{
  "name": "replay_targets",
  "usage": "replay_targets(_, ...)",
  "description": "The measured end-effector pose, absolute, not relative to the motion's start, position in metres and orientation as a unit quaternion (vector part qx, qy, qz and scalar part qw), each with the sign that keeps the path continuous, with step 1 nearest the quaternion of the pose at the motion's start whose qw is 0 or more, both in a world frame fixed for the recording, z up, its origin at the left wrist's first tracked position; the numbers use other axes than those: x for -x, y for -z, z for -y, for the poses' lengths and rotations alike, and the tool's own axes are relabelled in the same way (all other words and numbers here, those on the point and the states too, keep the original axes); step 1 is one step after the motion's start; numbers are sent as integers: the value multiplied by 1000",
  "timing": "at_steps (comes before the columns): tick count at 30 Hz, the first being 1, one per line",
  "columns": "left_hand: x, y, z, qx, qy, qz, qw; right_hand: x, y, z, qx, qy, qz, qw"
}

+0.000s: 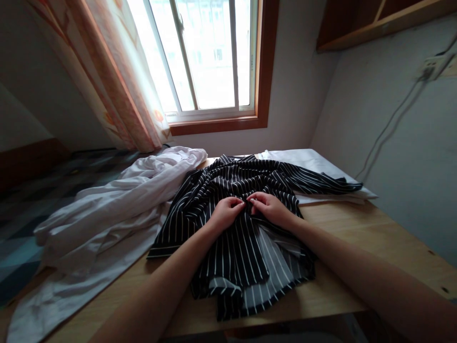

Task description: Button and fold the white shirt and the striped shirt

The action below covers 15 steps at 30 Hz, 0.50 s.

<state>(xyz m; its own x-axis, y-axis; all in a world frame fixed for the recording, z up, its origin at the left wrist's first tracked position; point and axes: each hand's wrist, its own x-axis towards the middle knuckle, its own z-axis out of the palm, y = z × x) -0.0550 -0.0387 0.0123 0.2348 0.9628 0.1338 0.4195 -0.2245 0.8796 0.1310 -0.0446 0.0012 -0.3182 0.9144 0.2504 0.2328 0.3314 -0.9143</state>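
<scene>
A black shirt with white stripes [243, 247] lies spread and wrinkled on the wooden table [342, 290]. Its lower front is partly open and shows the paler inside, and one sleeve stretches to the right. My left hand [227, 212] pinches the fabric at the middle of the front with thumb and fingers. Close beside it, my right hand [269, 207] pinches the same front edge, the fingertips of both hands almost meeting. Any button between the fingertips is too small to make out.
White crumpled cloth [117, 214] covers the table's left side. Folded white cloth [307, 159] lies behind the shirt at the right, near the wall. A checked bed cover [28, 205] is at far left. Beyond stand a window [210, 57] and curtain [117, 71]; a cable [387, 126] hangs right.
</scene>
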Motion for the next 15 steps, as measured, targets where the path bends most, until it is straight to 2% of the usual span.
replay_targets(6,55,-13,39,-705,-348,-504,357,-130,0,44,418,-397,702,417)
replay_targets(15,55,-12,38,-706,-342,-506,359,-126,8,38,435,-307,710,460)
